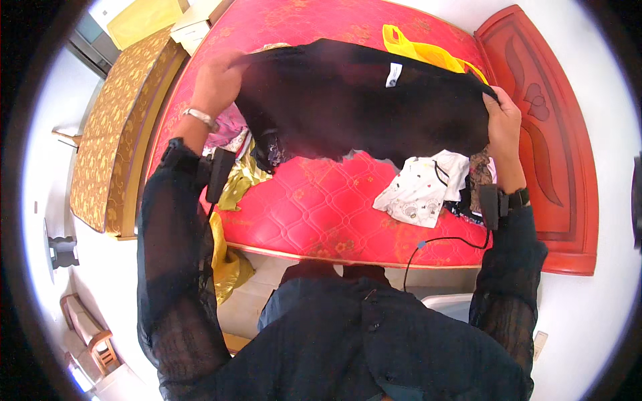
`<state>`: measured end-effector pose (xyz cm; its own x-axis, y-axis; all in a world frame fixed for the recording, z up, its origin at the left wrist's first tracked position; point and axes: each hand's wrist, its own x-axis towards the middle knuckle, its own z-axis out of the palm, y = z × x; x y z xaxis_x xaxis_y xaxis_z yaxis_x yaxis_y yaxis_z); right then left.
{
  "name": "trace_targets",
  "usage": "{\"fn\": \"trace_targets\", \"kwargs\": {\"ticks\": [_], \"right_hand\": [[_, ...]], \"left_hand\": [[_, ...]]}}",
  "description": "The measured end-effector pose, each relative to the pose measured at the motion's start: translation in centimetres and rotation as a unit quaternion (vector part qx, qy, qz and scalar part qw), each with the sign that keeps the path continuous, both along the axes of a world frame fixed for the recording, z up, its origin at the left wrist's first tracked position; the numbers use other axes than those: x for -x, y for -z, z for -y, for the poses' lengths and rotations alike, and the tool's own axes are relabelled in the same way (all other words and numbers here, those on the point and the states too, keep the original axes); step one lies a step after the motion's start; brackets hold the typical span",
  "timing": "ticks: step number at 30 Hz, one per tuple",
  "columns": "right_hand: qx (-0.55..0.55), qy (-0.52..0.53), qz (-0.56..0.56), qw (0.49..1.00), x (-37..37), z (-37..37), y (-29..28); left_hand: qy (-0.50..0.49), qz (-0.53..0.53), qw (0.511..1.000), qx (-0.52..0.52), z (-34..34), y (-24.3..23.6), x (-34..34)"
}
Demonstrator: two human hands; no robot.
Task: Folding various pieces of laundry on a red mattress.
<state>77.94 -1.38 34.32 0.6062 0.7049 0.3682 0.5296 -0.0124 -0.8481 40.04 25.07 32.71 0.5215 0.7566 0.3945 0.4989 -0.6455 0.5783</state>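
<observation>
A black garment [334,100] with a small white label is stretched wide between my two hands above the red mattress [321,207]. My left hand [217,83] is closed on its left end, and my right hand [503,120] grips its right end. Just below the right part of the garment lies a white printed piece of clothing [424,190], with dark and lacy clothes beside it. Under the left end show pink clothing [229,127] and shiny olive-gold cloth [244,177]. The garment hides the middle of the bed; its exact kind cannot be told.
Yellow cloth [428,53] lies at the far right of the bed, by the carved red headboard [542,127]. At left, a gold-patterned mattress [120,127] stands on edge. Gold fabric [227,264] hangs off the near left edge. A cable [445,238] runs from my right wrist.
</observation>
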Motion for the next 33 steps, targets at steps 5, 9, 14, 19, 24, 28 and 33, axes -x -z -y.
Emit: {"fn": "trace_targets", "kwargs": {"ticks": [5, 9, 14, 19, 24, 28, 33], "right_hand": [[0.113, 0.115, 0.243, 0.956, -7.4, -2.2, -0.8], [-0.008, 0.181, 0.240, 0.954, -5.2, -4.1, -6.7], [-0.027, 0.117, 0.205, 0.971, -3.6, 1.5, -6.9], [0.178, -0.020, 0.131, 0.975, 1.3, 5.0, 1.9], [0.223, -0.141, 0.094, 0.960, 1.4, 4.7, 4.0], [0.267, -0.202, 0.072, 0.940, 2.3, 6.1, 3.6], [0.296, -0.224, 0.010, 0.929, 3.5, 9.1, 1.1]], "left_hand": [[-0.071, 0.007, 0.995, -0.066, -2.9, -0.5, -5.5], [-0.092, 0.048, 0.994, -0.031, -7.1, -5.2, -4.5], [0.059, 0.209, 0.975, 0.044, -2.0, -5.4, -4.2], [0.036, 0.016, 0.984, 0.173, 5.3, 3.1, -3.7], [0.191, 0.066, 0.958, 0.203, 14.2, 12.3, -11.4], [0.245, 0.056, 0.958, 0.135, 20.3, 12.5, -16.9], [0.286, 0.091, 0.944, 0.139, 23.4, 12.7, -20.6]]}}
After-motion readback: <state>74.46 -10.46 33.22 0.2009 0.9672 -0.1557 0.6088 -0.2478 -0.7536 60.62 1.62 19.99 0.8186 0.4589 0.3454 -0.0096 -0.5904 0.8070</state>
